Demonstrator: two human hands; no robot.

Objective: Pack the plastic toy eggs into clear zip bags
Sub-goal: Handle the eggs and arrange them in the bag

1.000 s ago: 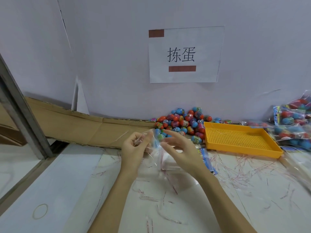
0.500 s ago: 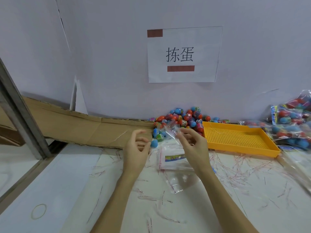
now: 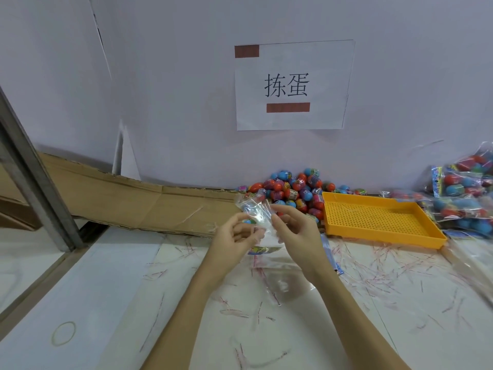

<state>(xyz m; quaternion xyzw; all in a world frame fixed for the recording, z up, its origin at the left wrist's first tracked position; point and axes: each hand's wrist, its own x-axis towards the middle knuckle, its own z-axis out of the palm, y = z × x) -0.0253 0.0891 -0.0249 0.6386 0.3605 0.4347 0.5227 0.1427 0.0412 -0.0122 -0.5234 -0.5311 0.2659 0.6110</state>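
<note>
Both hands hold one clear zip bag [image 3: 256, 213] up above the table, in front of the egg pile. My left hand [image 3: 234, 241] pinches its left side, and a blue-green egg [image 3: 249, 222] shows by the fingers. My right hand [image 3: 296, 231] pinches the bag's right side. The bag's printed header [image 3: 262, 249] hangs low between the hands. A pile of red and blue plastic toy eggs [image 3: 296, 192] lies against the wall behind the hands.
An orange perforated tray [image 3: 378, 218] sits right of the pile. Filled bags of eggs [image 3: 464, 201] are stacked at the far right. Flat clear bags [image 3: 282, 279] and red strips lie on the table. Cardboard [image 3: 149, 204] lines the wall at left; a rubber band [image 3: 63, 333] lies near the front left.
The bag has been lifted off the table and my left hand has come in to pinch it together with the right.
</note>
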